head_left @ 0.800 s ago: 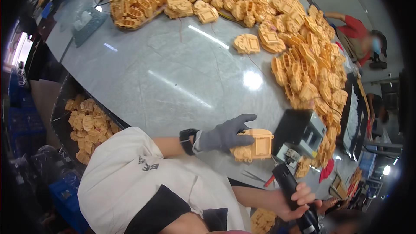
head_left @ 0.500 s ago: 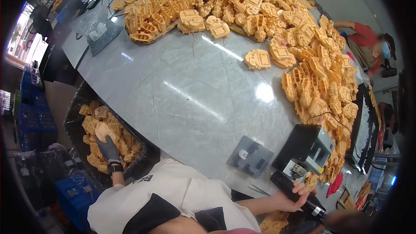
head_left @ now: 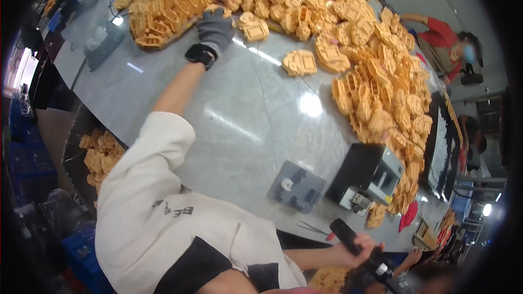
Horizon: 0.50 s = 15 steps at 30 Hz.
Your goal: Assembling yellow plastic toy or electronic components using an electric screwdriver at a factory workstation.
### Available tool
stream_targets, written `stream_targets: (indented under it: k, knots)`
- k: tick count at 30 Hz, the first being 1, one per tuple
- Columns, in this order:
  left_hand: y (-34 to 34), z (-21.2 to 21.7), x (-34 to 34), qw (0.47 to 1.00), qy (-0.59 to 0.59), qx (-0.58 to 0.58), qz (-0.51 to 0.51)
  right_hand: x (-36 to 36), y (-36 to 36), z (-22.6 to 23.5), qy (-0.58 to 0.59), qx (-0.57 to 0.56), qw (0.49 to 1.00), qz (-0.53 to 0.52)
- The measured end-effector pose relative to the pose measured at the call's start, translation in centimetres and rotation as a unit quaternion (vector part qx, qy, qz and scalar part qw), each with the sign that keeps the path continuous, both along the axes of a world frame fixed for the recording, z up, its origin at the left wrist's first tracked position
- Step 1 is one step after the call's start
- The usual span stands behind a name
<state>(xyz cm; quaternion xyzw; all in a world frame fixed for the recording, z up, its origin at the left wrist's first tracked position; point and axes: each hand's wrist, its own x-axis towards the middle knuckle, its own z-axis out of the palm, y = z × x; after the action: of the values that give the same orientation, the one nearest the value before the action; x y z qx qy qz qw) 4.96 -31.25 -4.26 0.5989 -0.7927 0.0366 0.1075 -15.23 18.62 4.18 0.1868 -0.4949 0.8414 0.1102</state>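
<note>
Head view: gloved left hand [head_left: 215, 30] on 1 yellow casing [head_left: 212, 7] at near edge of pile [head_left: 171, 11]; cannot tell if gripped. Right hand [head_left: 357, 251] wraps black cylindrical tool [head_left: 343, 233]. Best: firm edge hold, pile undisturbed.

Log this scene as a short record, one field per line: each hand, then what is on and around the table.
Left hand: grey-gloved, fingers at a yellow part on the pile's near edge; grip unclear
Right hand: bare, closed around a black tool
Table: pile of yellow parts along the far and right sides; grey jig nearer, with a black box to its right
Left of person: more yellow parts in a bin
Other person: red top, beyond the pile, right
</note>
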Motion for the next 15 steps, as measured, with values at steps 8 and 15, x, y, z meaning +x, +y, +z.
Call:
stream_targets:
  k: [8, 15]
  knots:
    - [5.6, -1.5, 3.6, 0.954, 0.164, -0.246, -0.052, 1.4, -3.0, -5.0, -0.083, 0.090, 0.992, -0.025]
    - [7.5, 2.7, 3.0, 0.975, 0.218, -0.031, -0.025, 1.5, -3.9, -5.3, -0.117, 0.063, 0.991, 0.029]
